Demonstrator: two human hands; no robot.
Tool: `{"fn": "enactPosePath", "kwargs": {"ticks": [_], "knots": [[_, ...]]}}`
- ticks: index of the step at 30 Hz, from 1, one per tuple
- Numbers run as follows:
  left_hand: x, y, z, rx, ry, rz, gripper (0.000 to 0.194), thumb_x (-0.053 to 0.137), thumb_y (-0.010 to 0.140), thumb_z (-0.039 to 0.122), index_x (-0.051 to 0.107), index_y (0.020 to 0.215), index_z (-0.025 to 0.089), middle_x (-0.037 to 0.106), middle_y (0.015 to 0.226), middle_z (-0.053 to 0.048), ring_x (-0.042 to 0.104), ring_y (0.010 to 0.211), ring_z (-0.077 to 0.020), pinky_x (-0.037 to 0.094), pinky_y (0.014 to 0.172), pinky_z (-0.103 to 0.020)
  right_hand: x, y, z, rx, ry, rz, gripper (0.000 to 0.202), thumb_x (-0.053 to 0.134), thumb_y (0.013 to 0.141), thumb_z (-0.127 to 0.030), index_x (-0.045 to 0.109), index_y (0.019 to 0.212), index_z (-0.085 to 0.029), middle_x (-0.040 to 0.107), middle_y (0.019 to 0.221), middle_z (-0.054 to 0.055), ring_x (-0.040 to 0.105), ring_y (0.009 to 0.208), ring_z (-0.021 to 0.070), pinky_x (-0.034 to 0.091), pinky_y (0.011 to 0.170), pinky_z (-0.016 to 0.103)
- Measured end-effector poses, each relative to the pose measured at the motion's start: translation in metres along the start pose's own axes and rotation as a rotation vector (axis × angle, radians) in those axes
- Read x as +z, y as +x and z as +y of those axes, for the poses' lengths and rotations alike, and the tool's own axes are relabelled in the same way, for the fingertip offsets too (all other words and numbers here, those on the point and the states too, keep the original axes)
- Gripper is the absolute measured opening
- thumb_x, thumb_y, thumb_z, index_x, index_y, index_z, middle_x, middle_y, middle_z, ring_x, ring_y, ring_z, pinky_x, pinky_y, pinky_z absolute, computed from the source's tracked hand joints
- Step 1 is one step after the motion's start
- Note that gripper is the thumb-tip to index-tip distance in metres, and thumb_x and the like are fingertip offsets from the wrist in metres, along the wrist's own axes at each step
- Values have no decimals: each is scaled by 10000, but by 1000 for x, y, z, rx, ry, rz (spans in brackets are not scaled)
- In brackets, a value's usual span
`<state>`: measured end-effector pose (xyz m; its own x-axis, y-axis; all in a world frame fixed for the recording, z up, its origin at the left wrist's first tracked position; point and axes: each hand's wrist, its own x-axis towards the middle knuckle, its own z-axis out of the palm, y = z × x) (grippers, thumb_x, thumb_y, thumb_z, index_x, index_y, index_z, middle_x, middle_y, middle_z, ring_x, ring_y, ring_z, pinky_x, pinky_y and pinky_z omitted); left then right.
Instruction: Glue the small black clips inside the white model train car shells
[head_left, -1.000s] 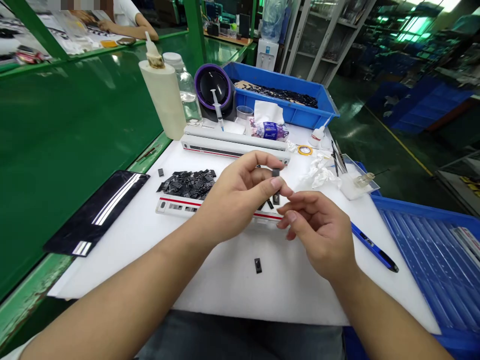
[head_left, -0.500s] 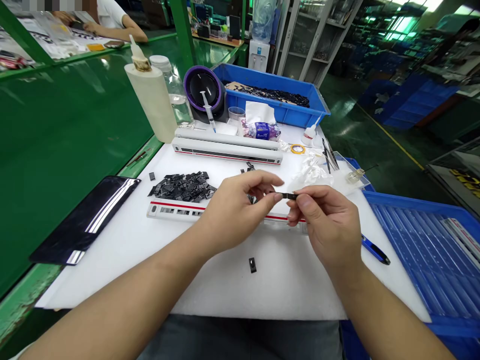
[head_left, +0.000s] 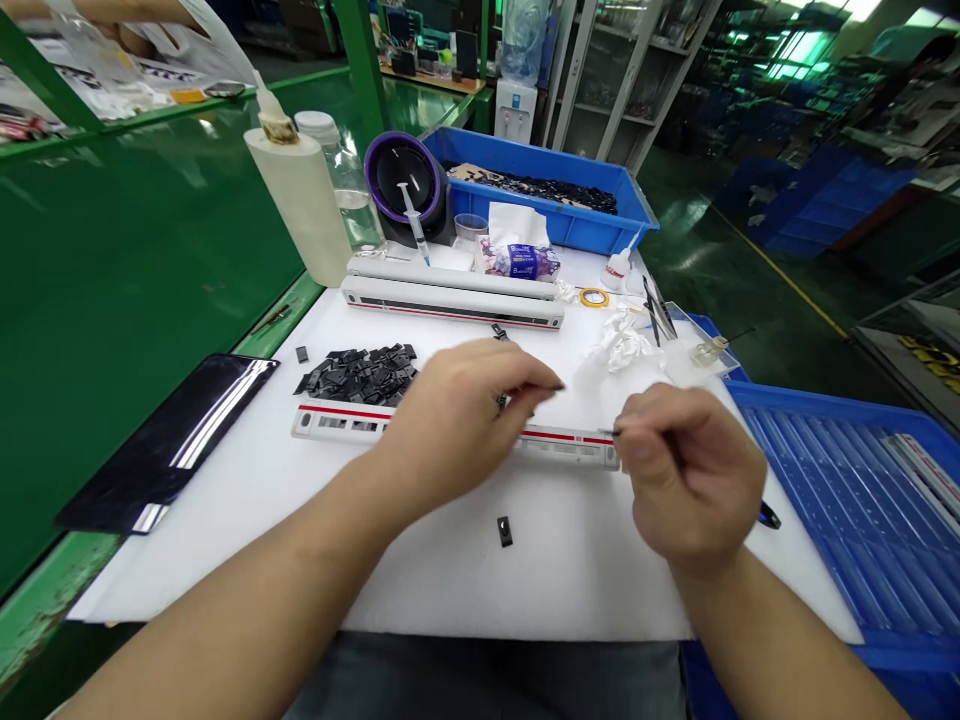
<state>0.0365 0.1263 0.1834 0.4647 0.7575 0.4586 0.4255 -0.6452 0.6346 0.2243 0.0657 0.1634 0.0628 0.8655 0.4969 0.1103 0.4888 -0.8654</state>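
My left hand (head_left: 469, 425) hovers over the middle of the white train-car shell (head_left: 562, 452) with the red stripe, thumb and index finger drawn together. A small dark piece (head_left: 558, 386) shows at its fingertip, mostly hidden. Just beyond the shell's right end, my right hand (head_left: 694, 475) is closed, blurred by motion, with the tip of a thin dark piece (head_left: 613, 432) between thumb and finger. A single black clip-like part (head_left: 505, 531) lies on the white board nearer me. Left of my left hand is a heap of small black parts (head_left: 360, 374).
Two more white shells (head_left: 450, 300) lie behind. Beyond them stand a tissue pack (head_left: 519, 258), a syringe (head_left: 414, 225), a jar (head_left: 356, 205) and a blue bin (head_left: 540, 170). A glossy black panel (head_left: 169, 445) lies left; a blue ridged tray (head_left: 855, 500) sits right. Another person's arm shows upper left.
My hands have separated from the small black piece they held between them. The right hand moved right and down and closed more tightly. The other person's arm at upper left has shifted.
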Motion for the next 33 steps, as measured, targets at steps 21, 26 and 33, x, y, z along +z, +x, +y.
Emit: {"fn": "enactPosePath", "kwargs": {"ticks": [21, 26, 33], "knots": [[-1, 3, -34, -189, 631, -293, 275, 473, 896, 266, 738, 916, 195, 719, 904, -106, 635, 921, -302, 483, 805, -392, -9, 17, 3, 50, -636, -430, 94, 622, 874, -225, 711, 844, -215, 693, 710, -8, 589, 590, 124, 433, 574, 254], [-21, 11, -47, -457, 516, 42, 293, 450, 903, 321, 731, 893, 239, 720, 824, -68, 628, 761, -276, 422, 664, -356, 19, 49, 4, 79, -1063, -546, 241, 555, 888, -195, 679, 682, -194, 680, 661, 50, 594, 601, 169, 381, 551, 283], [-36, 17, -54, -566, 41, 210, 336, 509, 879, 432, 676, 705, 198, 622, 622, -1, 529, 562, -170, 372, 580, -307, 63, 81, 16, 351, -1465, -857, 243, 550, 833, -338, 716, 822, -160, 710, 799, 147, 657, 687, 268, 354, 519, 302]]}}
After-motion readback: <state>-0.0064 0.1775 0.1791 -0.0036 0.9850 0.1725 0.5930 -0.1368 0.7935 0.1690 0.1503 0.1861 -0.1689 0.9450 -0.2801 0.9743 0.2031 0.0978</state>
